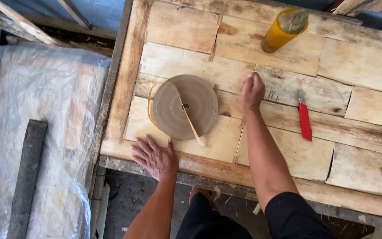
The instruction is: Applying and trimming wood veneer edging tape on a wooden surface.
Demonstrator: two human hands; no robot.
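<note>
My left hand (pixel 154 156) lies flat with fingers spread on the near edge of the wooden board table (pixel 363 168), just below a flat roll of brown paper tape (pixel 185 106) whose loose end trails toward me. Farther out, my right hand (pixel 251 90) is closed into a fist and presses down on a seam between pale veneer sheets. No object shows inside the fist. A red utility knife (pixel 305 121) rests on the veneer to the right of that hand.
A yellow bottle (pixel 283 30) lies tilted near the far edge. Left of the table stands a stack of wood wrapped in clear plastic (pixel 45 132) with a dark bar (pixel 26 177) across it. Below the table edge are my legs and a bare floor.
</note>
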